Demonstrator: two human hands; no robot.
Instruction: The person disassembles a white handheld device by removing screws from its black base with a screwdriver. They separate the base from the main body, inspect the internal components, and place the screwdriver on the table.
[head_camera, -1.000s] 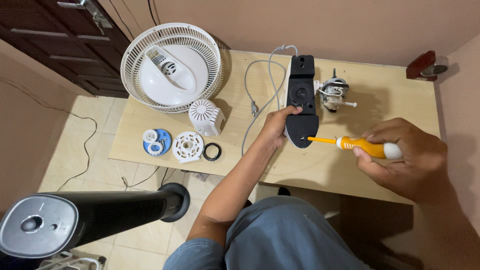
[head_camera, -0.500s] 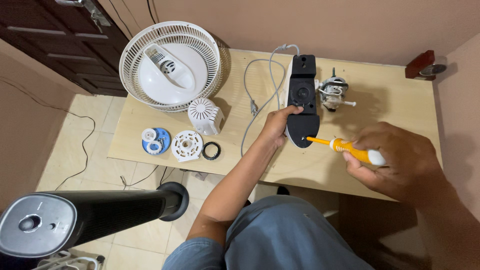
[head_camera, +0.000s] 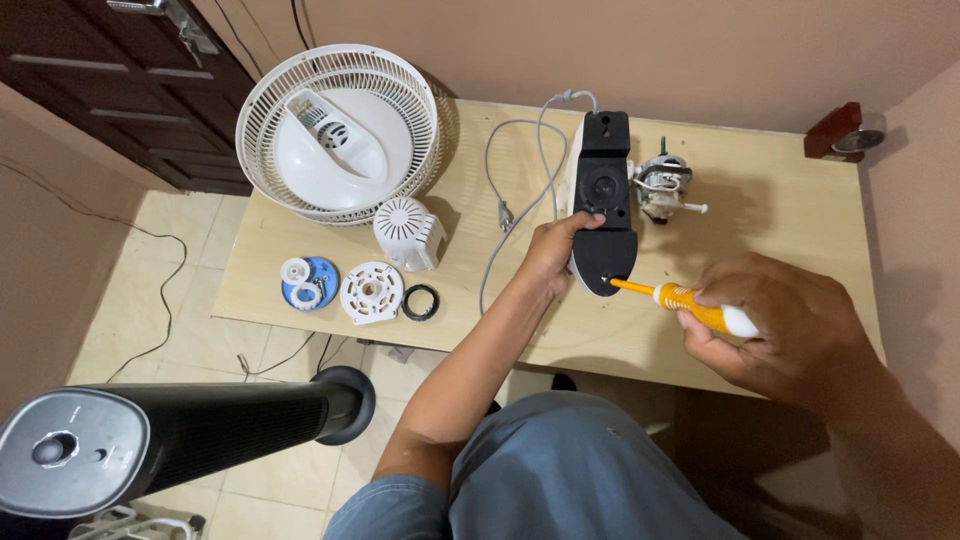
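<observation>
Orange-handled driver (head_camera: 700, 309) has slid left vs a sec ago; its tip now sits at the screw hole on the black base (head_camera: 603, 215), mid-worktop (head_camera: 780, 210). Your right hand (head_camera: 790, 325) is fisted round the handle, left hand (head_camera: 552, 252) clamps the base edge. Judged: you're seated on the screw, ready to turn.

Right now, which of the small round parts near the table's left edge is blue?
The leftmost disc; the ribbed disc beside it is white, the ring black.
</observation>
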